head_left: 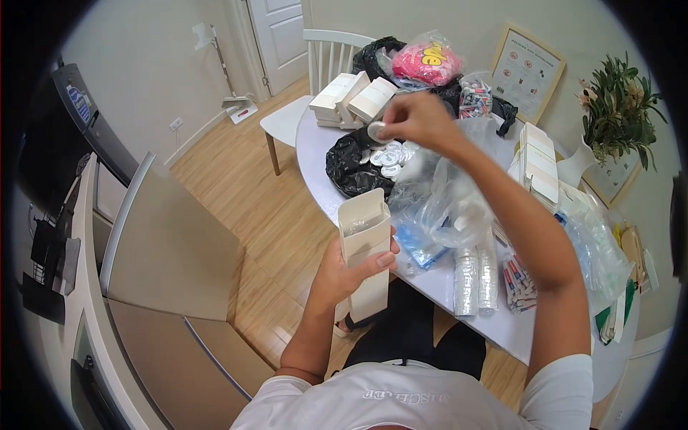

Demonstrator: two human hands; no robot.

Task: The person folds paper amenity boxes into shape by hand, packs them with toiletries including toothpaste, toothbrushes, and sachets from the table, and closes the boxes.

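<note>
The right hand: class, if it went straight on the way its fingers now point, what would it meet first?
Probably the black bag, just beyond the round white disc that the right hand pinches; how high the hand hovers is unclear.

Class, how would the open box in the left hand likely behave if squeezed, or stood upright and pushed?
The open box has thin, card-like walls, so it would probably dent if squeezed. Being tall and narrow, it might tip if pushed near the top. The left hand alone supports it, suggesting it is fairly light.
</note>
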